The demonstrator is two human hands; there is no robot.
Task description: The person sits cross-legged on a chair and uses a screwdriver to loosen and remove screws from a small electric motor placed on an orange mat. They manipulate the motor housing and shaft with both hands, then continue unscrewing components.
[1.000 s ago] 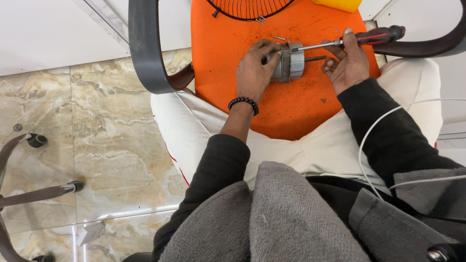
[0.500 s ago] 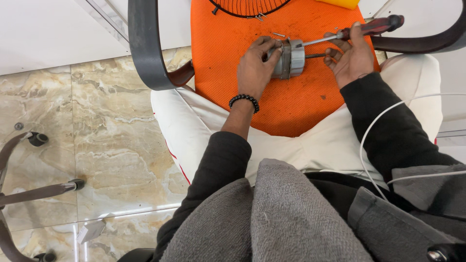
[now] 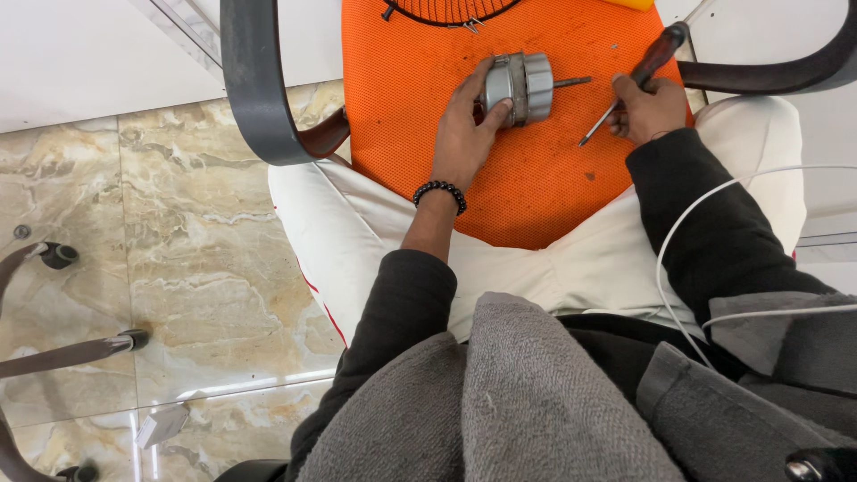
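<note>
A grey metal fan motor (image 3: 525, 87) with a thin shaft pointing right lies on an orange mesh chair seat (image 3: 536, 178). My left hand (image 3: 466, 132), with a black bead bracelet at the wrist, grips the motor's left end. My right hand (image 3: 649, 109) holds a screwdriver (image 3: 636, 78) with a dark red and black handle. Its metal tip points down-left at the seat, a short way right of the motor's shaft and apart from it.
A black wire fan guard (image 3: 446, 11) lies at the seat's far edge. Dark curved chair armrests (image 3: 254, 85) flank the seat. My knees in white trousers (image 3: 348, 241) press against it. A white cable (image 3: 687, 232) runs over my right sleeve. Marble floor and chair legs (image 3: 62, 353) are at left.
The screwdriver has come off the motor; my right hand pulled it back to the right and tilted its tip down. My left hand still grips the motor.
</note>
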